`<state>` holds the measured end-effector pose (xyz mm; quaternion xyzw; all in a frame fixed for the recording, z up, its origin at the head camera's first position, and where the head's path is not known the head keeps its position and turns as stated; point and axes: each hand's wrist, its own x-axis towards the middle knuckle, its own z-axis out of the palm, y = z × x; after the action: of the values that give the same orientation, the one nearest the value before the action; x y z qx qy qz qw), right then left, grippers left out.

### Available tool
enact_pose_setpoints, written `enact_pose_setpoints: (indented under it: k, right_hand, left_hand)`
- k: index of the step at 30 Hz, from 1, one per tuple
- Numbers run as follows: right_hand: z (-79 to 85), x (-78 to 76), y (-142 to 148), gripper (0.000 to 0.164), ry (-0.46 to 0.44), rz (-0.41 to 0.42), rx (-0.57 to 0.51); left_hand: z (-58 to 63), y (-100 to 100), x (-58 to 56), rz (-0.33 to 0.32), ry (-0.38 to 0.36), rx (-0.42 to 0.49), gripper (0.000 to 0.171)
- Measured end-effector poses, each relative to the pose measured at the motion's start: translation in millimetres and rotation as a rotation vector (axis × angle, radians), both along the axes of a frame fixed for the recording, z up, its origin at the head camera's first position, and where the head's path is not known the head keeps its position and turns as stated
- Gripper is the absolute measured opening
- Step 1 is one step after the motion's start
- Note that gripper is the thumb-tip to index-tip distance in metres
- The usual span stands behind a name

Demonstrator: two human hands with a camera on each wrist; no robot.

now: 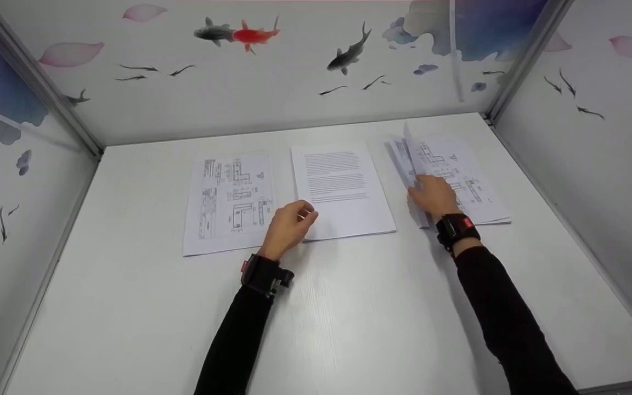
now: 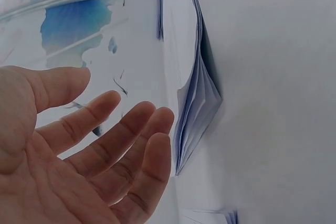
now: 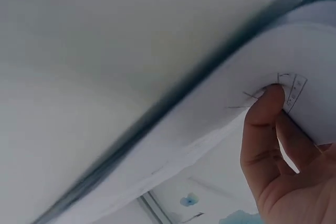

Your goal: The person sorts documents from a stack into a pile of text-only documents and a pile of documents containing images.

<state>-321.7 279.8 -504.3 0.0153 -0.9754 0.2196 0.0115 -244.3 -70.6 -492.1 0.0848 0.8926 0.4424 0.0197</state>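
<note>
Three piles of paper lie side by side in the head view: a left pile of drawings (image 1: 217,219), a middle pile with printed text (image 1: 343,216) and a right pile of drawings (image 1: 475,164). My right hand (image 1: 435,195) pinches sheets at the left edge of the right pile, which bend upward there. In the right wrist view, thumb and fingers grip the curved paper (image 3: 205,114). My left hand (image 1: 288,227) hovers by the lower left corner of the middle pile, fingers loosely bent and holding nothing. The left wrist view shows that palm (image 2: 68,166) beside fanned sheets (image 2: 197,103).
The piles rest on a white table (image 1: 316,318). White panels (image 1: 294,93) painted with fish and petals, joined by metal frame posts (image 1: 47,82), stand along the back and both sides. A black wrist camera (image 1: 264,274) sits on the left wrist, another (image 1: 457,230) on the right.
</note>
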Motion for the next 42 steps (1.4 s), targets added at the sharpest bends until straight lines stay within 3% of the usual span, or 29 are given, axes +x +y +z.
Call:
enact_pose_setpoints:
  k: [6, 10, 15, 19, 28, 36, 42]
  right_hand:
    - [6.6, 1.5, 7, 0.034, 0.056, -0.021, -0.112]
    - [9.4, 2.0, 4, 0.055, 0.087, -0.004, -0.133]
    - [15.9, 3.3, -12, 0.075, 0.121, 0.029, -0.051]
    - [21.6, 5.5, -31, 0.073, 0.170, 0.054, 0.015]
    - [38.0, 18.0, -85, 0.061, 0.330, 0.099, 0.050]
    - [45.3, 36.4, -138, 0.069, 0.390, 0.187, 0.151]
    - [47.1, 56.8, -179, 0.070, 0.461, 0.318, 0.221]
  left_hand:
    - [-0.2, -1, -0.2, -0.012, 0.018, 0.003, 0.021]
    - [0.8, -1, 0.0, -0.014, 0.023, 0.010, 0.021]
    - [2.5, -1, 0.3, -0.013, 0.023, 0.015, 0.021]
    - [2.8, 0, 0.7, -0.017, 0.027, 0.019, 0.022]
    - [3.8, 2, 0.9, -0.072, 0.056, 0.080, 0.029]
    - [5.6, 2, -0.8, -0.095, -0.004, 0.241, 0.039]
    - [9.0, 3, -3.3, -0.041, -0.103, 0.508, 0.051]
